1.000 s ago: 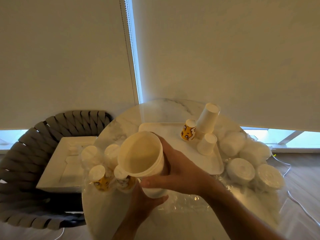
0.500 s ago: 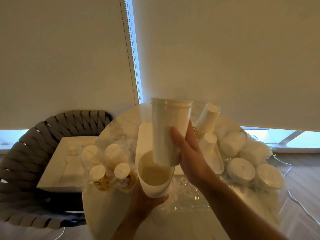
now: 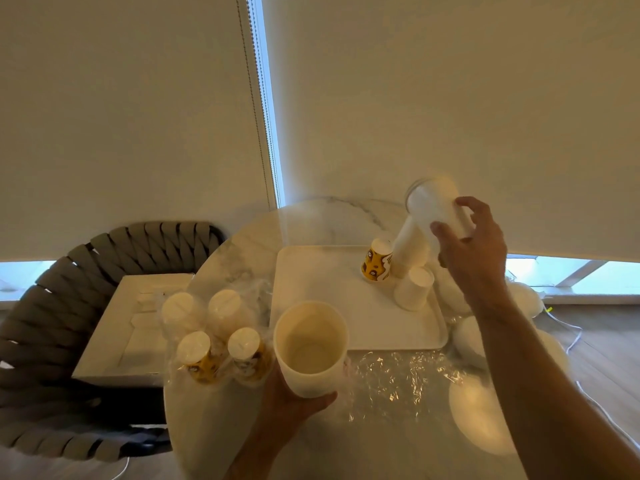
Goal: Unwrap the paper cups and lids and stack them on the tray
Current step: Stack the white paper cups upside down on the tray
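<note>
My left hand [image 3: 294, 405] grips a stack of large white paper cups [image 3: 310, 348] from below, mouth up, just in front of the white tray [image 3: 322, 271]. My right hand [image 3: 472, 251] holds one white cup [image 3: 433, 206] upside down and tilted, above a leaning stack of upturned white cups [image 3: 410, 247] at the tray's far right. A yellow patterned cup [image 3: 375, 261] and a small white cup [image 3: 414, 289] stand upturned beside that stack. Several wrapped cups [image 3: 214, 334] sit in clear plastic to the left.
Crumpled clear wrap [image 3: 398, 382] lies on the round marble table [image 3: 311, 223] in front of the tray. Wrapped lid packs [image 3: 474, 403] crowd the right side. A woven chair [image 3: 86, 271] with a white box [image 3: 138, 327] on its seat stands at the left.
My right hand has pulled one cup off the stack in my left hand, carried it right and away, and turned it over above the leaning stack on the tray.
</note>
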A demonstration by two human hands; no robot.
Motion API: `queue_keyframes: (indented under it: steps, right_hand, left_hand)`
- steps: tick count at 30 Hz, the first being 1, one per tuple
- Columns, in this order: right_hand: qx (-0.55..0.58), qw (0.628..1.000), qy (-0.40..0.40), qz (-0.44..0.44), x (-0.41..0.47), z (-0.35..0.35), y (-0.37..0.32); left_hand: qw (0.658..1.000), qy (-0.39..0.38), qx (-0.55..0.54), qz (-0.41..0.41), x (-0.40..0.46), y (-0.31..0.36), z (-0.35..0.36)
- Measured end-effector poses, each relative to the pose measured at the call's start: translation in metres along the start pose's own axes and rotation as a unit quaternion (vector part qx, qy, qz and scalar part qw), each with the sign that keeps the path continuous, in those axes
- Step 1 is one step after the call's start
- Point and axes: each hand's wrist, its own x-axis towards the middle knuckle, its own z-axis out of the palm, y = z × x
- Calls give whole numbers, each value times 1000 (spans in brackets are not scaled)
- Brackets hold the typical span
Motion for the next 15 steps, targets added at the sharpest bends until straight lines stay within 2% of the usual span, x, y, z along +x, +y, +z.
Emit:
queue_keyframes:
  steps: [7, 12, 15]
  right_hand:
    - [-79, 991, -55, 93, 33, -7, 13]
    - [-116, 992, -29, 48, 42, 1, 6]
    - [-142, 989, -43, 30, 52, 6, 5]
  left_hand:
    - [1000, -8, -11, 7, -1, 2, 1]
    - [1000, -9, -22, 5, 0, 2, 2]
    - [1000, -13, -22, 1, -1, 5, 2]
